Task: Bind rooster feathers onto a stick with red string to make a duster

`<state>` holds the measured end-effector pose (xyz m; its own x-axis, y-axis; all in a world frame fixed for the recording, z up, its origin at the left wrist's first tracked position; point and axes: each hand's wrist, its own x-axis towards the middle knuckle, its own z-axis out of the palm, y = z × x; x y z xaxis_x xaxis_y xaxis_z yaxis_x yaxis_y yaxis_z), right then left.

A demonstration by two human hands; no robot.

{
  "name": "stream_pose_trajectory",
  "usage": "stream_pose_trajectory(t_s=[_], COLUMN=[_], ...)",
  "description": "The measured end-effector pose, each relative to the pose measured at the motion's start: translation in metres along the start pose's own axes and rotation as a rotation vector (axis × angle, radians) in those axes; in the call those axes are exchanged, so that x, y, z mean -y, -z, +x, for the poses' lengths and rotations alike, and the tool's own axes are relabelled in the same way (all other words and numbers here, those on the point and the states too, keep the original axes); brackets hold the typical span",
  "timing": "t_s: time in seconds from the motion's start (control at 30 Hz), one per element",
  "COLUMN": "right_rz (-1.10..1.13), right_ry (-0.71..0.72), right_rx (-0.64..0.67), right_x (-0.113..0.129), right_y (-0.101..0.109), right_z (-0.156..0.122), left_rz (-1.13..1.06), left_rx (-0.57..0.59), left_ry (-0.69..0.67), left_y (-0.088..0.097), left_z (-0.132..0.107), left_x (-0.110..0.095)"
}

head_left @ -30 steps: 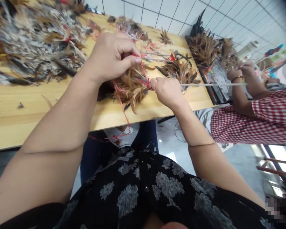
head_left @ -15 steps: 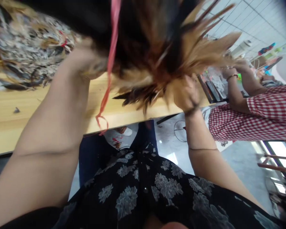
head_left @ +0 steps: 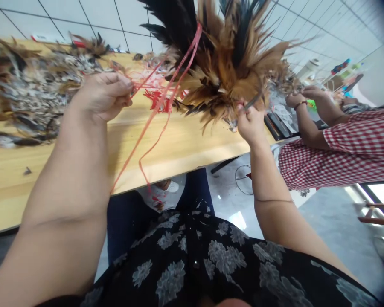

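A large bunch of brown and black feathers (head_left: 224, 72) is held up above the table's far side. My right hand (head_left: 251, 121) is closed at its lower right edge, the fingers partly hidden by feathers. Left of the bunch, my left hand (head_left: 104, 94) is closed in a pinch on pink plastic string (head_left: 147, 83), which runs rightward towards the feathers. More pink strands (head_left: 156, 111) drape down from the bunch, across the table and over its front edge. Where the string meets the feathers is partly hidden.
Loose feathers (head_left: 48, 85) are heaped on the wooden table (head_left: 192, 147) at the left. Short red string pieces (head_left: 158, 100) lie behind the dangling strands. At the right, a co-worker in a red checked garment (head_left: 355, 153) works beside a dark box (head_left: 275, 125).
The feather bunch has moved up and away from me. My left hand has come out from beside it to the left, drawing string out. My right hand stays at the bunch's edge.
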<state>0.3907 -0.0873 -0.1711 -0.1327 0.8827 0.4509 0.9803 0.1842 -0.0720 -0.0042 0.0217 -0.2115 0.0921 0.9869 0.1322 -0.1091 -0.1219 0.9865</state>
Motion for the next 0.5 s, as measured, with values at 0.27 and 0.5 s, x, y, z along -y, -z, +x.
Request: stream_pose_trajectory(t_s=[0.27, 0.5], right_rz=[-0.186, -0.281], right_ry=[0.044, -0.009], right_rx=[0.140, 0.140], right_x=[-0.005, -0.038], right_y=[0.025, 0.041], right_z=[-0.010, -0.041], left_rz=[-0.313, 0.031], left_rx=[-0.033, 0.190], left_ry=[-0.148, -0.512], left_y=[0.033, 0.128], left_z=[0.022, 0.063], left_x=[-0.003, 0.015])
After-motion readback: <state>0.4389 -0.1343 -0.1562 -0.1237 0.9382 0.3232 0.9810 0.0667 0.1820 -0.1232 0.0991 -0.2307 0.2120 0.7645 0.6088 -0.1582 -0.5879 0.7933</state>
